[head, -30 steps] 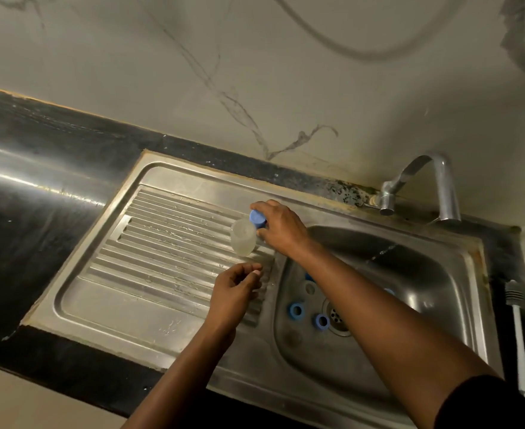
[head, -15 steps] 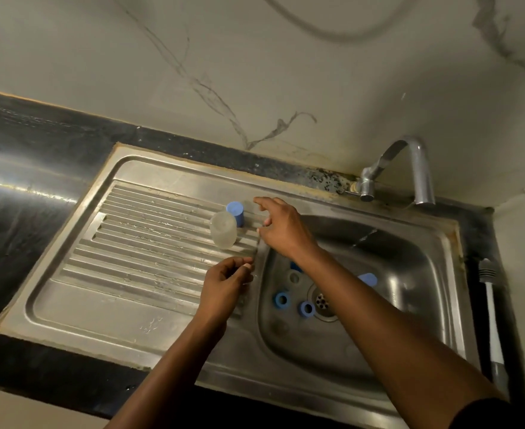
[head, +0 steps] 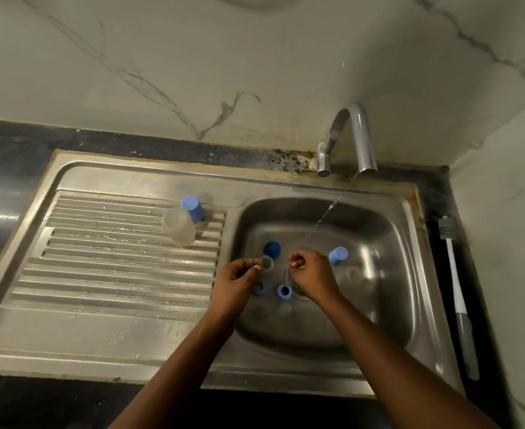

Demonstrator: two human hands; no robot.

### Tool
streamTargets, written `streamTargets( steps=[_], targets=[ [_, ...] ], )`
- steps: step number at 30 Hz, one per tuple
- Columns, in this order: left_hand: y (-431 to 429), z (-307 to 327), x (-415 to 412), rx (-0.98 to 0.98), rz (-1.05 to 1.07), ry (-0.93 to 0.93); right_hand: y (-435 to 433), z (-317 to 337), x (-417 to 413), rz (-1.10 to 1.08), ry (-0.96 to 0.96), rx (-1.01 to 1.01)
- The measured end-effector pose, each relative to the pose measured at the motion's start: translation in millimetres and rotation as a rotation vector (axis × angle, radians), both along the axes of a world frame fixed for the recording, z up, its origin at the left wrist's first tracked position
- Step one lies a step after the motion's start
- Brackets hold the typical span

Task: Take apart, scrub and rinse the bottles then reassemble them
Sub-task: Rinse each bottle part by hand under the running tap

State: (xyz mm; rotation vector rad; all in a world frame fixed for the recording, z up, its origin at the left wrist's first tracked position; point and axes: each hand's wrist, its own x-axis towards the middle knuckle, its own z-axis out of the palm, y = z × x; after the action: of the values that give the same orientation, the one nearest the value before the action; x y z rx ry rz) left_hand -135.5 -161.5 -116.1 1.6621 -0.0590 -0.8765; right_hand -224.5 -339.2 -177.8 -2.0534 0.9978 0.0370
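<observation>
Right hand moved off bottle; left hand curled beside clear ring, grips unclear

- Drainboard: clear bottle and blue cap stand side by side at its far right; ribs leftward and nearer lie open.
- Basin: loose blue parts ring the drain.
- Faucet overhangs the far rim.

The left forearm and right forearm are bare along their visible length; the left hand and right hand are bare, with short pale fingernails.
</observation>
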Motion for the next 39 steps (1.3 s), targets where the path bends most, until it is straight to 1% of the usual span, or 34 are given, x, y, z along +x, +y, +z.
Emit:
streamTargets(
  steps=[3,7,14,23,25,27,30,39],
  targets=[
    [-8,-6,-7,0.032,-0.026,0.010,4,-23,-17,0.044,0.127,0.025],
    [-14,-13,-14,0.075,-0.047,0.026,12,-49,-27,0.054,0.228,0.074],
    [-14,-18,-18,0.105,-0.072,0.022,20,-75,-22,0.115,0.266,0.069],
    [-4,-22,-21,0.132,-0.061,0.030,26,-90,-25,0.117,0.316,0.091],
    [-4,-21,-21,0.132,-0.068,0.026,26,-90,-27,0.105,0.293,0.087],
    [-4,-19,-22,0.124,-0.071,0.018,25,-80,-27,0.040,0.236,0.099],
    [-7,-17,-21,0.105,-0.078,0.012,14,-59,-21,-0.046,0.089,0.102],
    [-54,9,-11,0.004,-0.134,-0.033,-50,40,14,-0.337,-0.303,0.104]
  ],
)
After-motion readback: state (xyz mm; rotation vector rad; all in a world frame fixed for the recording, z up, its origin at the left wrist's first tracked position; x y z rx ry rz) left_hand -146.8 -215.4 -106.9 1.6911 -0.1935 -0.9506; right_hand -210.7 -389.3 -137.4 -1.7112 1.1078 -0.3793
